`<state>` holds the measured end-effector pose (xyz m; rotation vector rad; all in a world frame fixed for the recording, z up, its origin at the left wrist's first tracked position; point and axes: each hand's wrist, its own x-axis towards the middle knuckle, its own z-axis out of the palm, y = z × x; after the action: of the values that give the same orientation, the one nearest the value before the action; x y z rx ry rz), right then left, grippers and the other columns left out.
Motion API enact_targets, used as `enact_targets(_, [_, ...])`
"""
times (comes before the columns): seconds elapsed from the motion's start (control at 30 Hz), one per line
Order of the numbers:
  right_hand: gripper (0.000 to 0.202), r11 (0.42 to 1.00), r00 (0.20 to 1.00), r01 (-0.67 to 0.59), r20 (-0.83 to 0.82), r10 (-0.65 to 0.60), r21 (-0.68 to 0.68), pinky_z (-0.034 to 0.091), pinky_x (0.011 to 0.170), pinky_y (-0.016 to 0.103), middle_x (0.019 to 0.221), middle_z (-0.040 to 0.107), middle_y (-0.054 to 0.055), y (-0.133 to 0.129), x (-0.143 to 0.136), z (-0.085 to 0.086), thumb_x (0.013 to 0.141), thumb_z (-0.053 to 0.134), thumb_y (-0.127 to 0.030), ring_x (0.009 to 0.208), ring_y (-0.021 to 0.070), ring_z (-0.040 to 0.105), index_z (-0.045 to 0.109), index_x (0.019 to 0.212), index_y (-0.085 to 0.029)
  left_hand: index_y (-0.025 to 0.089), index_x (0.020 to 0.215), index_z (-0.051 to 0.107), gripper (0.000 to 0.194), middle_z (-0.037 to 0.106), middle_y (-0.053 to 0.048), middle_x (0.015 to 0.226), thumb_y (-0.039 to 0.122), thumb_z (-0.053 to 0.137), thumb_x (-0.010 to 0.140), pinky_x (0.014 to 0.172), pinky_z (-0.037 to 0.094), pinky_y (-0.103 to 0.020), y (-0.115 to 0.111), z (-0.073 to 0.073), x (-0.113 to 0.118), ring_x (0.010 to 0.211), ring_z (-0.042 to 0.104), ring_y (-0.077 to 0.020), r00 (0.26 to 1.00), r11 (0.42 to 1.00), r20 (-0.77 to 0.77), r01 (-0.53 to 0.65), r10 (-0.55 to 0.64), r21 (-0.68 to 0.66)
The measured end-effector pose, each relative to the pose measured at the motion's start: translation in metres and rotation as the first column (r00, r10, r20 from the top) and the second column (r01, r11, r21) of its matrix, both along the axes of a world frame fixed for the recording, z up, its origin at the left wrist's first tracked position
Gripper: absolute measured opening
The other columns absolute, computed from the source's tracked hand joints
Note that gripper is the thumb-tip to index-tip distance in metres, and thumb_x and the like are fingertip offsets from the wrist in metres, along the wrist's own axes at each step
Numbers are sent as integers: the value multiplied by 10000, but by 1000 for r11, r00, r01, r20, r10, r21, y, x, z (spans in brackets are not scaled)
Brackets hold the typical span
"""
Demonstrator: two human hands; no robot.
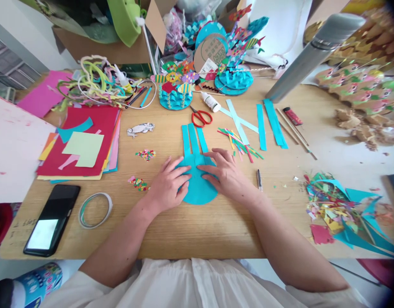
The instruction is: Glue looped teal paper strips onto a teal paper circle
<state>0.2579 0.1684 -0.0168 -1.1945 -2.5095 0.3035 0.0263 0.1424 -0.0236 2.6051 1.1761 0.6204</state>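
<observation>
Disc of blue paper (200, 195), flat on the table (197, 233) between left hand (167, 184) and right hand (228, 174); both loosely open, fingertips resting on it, gripping nothing; three strips (193, 139) extend beyond.

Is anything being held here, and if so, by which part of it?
No grip shows: the left hand and right hand rest their fingers on top of the blue paper disc, from either side.
</observation>
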Motion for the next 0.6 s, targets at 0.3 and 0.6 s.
enact_targets(0.3, [260, 1000, 1000, -5, -26, 5, -15, 422, 1005, 575, 1336, 559, 143, 0, 1, 3, 916, 581, -250, 1286, 348, 395, 731, 1128, -245, 162, 1078, 720, 263, 682, -78, 1254, 180, 498, 937, 1156, 338, -590, -1, 3, 1, 1360, 448, -316, 1000, 1000, 9, -9, 9, -4])
enact_targets(0.6, [242, 963, 916, 271, -310, -256, 5, 490, 928, 421, 1073, 698, 99, 15, 31, 23, 940, 553, -311, 1050, 236, 598, 725, 1090, -228, 172, 1141, 698, 282, 637, -86, 1326, 179, 509, 931, 1133, 386, -571, 0, -3, -2, 1367, 436, -303, 997, 998, 82, 7, -12, 68])
